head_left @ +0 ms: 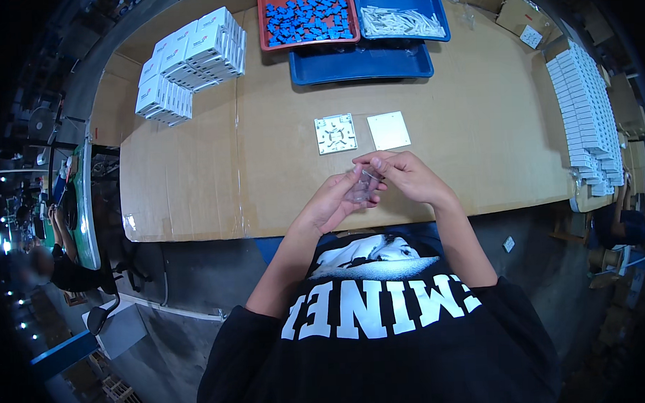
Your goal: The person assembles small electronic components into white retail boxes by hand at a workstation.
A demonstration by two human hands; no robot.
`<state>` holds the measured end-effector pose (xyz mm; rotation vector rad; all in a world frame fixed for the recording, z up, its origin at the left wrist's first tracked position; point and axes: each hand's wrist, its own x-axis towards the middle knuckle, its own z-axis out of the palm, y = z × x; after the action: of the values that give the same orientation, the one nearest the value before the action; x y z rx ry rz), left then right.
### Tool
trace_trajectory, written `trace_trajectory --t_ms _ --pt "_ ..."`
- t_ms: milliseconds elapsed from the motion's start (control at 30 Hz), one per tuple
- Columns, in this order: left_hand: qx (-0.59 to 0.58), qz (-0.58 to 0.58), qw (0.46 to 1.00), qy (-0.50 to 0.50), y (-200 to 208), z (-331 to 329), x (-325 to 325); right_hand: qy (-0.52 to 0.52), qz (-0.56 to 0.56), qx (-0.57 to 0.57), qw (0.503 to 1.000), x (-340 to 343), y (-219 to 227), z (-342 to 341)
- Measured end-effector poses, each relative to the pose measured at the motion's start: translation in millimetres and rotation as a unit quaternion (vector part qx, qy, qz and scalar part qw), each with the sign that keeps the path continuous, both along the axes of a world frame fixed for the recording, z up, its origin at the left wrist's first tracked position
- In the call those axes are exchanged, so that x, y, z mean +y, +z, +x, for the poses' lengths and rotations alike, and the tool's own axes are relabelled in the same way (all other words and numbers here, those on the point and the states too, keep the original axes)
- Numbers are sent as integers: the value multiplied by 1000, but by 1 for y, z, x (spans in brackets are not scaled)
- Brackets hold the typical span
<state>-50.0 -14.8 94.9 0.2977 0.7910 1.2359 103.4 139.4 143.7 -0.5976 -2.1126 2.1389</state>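
Observation:
Just over the near table edge, my left hand [332,202] and my right hand [411,176] are close together, both closed on a small clear plastic bag [363,188]. My left fingers hold it from the left and below, while my right thumb and fingers pinch its upper part. Whatever the bag contains is too small to make out. Beyond my hands lies an open white square plastic box base [336,134] with moulded parts inside. To its right rests a flat white square cover [389,131], apart from the base.
Stacks of white boxes [189,55] stand at the far left, with a tall row of white pieces [582,111] along the right edge. At the back are a red tray [264,26] of blue parts, a blue tray [402,39] of white sticks and another blue tray [360,66].

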Motion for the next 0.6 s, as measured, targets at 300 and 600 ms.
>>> trace_trajectory --t_ms 300,600 --pt "-64 -23 997 26 -2 7 4 120 -4 -73 990 16 -6 -11" --pt "-54 -2 998 21 -13 2 5 256 -6 -113 960 22 9 -23"
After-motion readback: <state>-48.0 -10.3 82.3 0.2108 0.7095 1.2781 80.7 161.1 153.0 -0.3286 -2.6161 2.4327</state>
